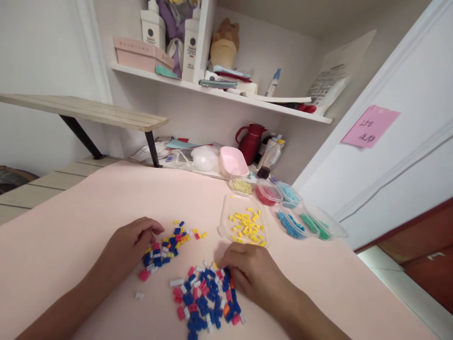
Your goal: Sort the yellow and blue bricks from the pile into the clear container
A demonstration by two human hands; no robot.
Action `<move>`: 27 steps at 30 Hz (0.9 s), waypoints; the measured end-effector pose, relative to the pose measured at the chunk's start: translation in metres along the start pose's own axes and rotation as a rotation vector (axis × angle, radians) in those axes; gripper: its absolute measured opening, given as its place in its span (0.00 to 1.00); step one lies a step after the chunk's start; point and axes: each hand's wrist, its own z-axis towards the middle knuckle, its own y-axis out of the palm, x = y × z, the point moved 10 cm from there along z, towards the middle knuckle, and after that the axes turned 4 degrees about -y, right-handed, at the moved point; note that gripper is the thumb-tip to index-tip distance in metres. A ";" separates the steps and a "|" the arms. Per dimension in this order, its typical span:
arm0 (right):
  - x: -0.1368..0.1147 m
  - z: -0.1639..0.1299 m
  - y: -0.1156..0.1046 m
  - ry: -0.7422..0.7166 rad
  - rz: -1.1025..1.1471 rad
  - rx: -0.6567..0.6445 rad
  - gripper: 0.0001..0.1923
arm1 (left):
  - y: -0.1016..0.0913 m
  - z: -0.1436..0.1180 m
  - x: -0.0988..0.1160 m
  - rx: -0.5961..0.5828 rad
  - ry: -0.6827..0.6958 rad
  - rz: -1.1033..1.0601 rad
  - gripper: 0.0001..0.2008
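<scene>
Two loose heaps of small plastic bricks lie on a pale pink table (71,222): a near heap (207,297), mostly blue with pink and white, and a farther heap (168,245) with yellow mixed in. My left hand (129,243) rests beside the farther heap, fingers curled down at its edge. My right hand (247,271) lies on the right side of the near heap, fingertips among the bricks. Whether either hand pinches a brick is hidden. A clear tray (226,215) with yellow bricks sits just beyond my right hand.
More clear tubs stand to the right: pale yellow bricks (241,186), red (268,193), light blue (289,191), blue (292,225), green (320,226). A pink bowl (232,162) and a red jug (251,141) stand at the back. A wooden shelf (88,111) overhangs at left, a white door (389,156) is at right.
</scene>
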 end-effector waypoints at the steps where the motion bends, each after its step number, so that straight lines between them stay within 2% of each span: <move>1: -0.001 0.000 0.000 0.008 0.010 0.000 0.19 | 0.000 0.000 0.001 0.001 0.004 0.010 0.13; 8: -0.003 0.001 -0.015 -0.015 -0.010 0.136 0.17 | 0.000 -0.001 0.000 0.003 0.000 0.053 0.13; 13: -0.006 0.003 -0.007 -0.069 -0.005 0.060 0.19 | 0.003 -0.001 0.001 -0.020 0.010 0.062 0.13; 18: 0.003 0.000 -0.015 0.005 -0.114 0.162 0.19 | 0.005 0.000 0.006 -0.036 0.025 0.110 0.14; 23: 0.005 0.000 -0.010 0.002 -0.105 0.178 0.20 | 0.006 -0.001 0.008 -0.055 0.027 0.124 0.14; 27: 0.003 0.001 -0.004 0.016 -0.135 0.182 0.24 | 0.007 -0.001 0.006 -0.058 0.031 0.120 0.14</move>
